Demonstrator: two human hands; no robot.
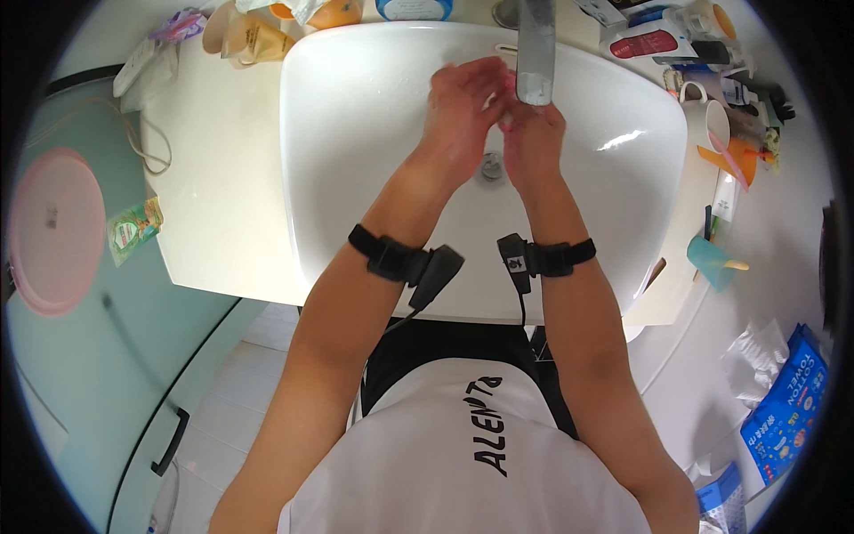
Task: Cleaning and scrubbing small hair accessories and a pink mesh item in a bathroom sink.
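Note:
Both hands are together over the white washbasin (347, 167), just at the outlet of the metal faucet (536, 60). My left hand (464, 100) leans toward the right one with its fingers bent and somewhat blurred. Partly behind the spout end, my right hand (537, 137) has its fingers hidden. Pinkish-red patches show between the hands; whether they are wet skin or a small held thing is unclear. Below the wrists lies the round metal drain (492, 167). Each forearm wears a black strap with a small cabled device.
Bottles and tubes crowd the back right, with a white toothpaste tube (650, 43) among them. A white mug (705, 117) and a teal cup (711, 261) stand at right. Plastic cups (250, 40) sit back left. A pink basin (59, 230) hangs left; cotton towel packs (790, 407) are at lower right.

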